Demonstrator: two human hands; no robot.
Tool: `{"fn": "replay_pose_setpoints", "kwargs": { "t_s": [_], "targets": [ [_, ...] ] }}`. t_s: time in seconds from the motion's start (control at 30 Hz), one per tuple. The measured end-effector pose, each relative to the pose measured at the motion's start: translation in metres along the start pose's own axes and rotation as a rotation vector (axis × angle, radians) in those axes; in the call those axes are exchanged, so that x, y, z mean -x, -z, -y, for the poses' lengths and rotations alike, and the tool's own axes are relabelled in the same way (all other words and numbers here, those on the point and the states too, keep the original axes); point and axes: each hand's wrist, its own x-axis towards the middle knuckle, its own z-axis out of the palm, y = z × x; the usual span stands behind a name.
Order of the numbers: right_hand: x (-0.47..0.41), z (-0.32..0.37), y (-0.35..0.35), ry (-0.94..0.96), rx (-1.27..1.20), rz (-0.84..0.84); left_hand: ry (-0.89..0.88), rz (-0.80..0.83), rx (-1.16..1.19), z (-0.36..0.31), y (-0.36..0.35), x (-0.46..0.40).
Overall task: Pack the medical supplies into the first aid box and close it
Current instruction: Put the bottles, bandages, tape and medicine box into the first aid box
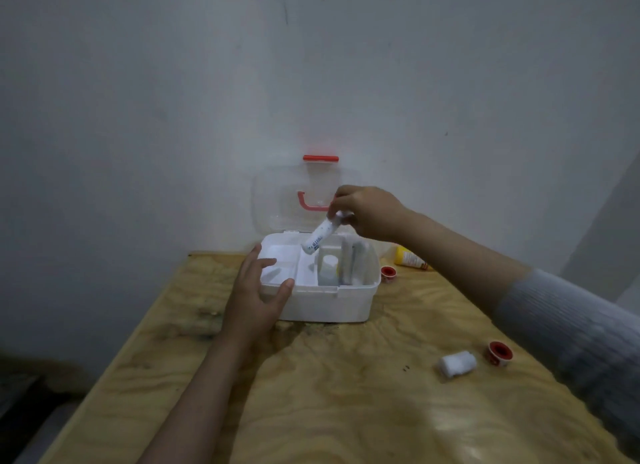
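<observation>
A white first aid box point(325, 304) stands open on the wooden table, its clear lid point(277, 200) with a red handle upright against the wall. My left hand point(256, 290) rests on the box's front left corner, fingers spread over the rim. My right hand point(367, 210) pinches the top of a white tube point(318, 236) that tilts down into the box's middle compartment. Inside sit a white bottle point(328, 267) and a grey upright item point(349, 259). On the table lie a white gauze roll point(457, 363), two red tape rolls point(499, 352) point(388, 273) and a yellow bottle point(410, 258).
The table point(329, 401) is pale plywood with dark stains in front of the box. Its left edge drops to a dark floor point(31, 394). A plain white wall point(173, 99) rises right behind the box.
</observation>
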Motion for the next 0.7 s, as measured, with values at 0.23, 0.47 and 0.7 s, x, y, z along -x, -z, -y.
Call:
{"fn": "replay_pose_setpoints", "kwargs": {
  "t_s": [0.23, 0.47, 0.7],
  "targets": [
    [-0.033, 0.015, -0.022, 0.051, -0.018, 0.233, 0.008, 0.013, -0.009, -0.007, 0.004, 0.002],
    [-0.035, 0.026, -0.030, 0.038, -0.129, 0.300, -0.012, -0.004, -0.015, -0.008, 0.004, 0.002],
    [-0.020, 0.008, -0.022, -0.048, -0.221, 0.168, -0.016, -0.010, -0.011, -0.008, 0.004, 0.003]
  ]
}}
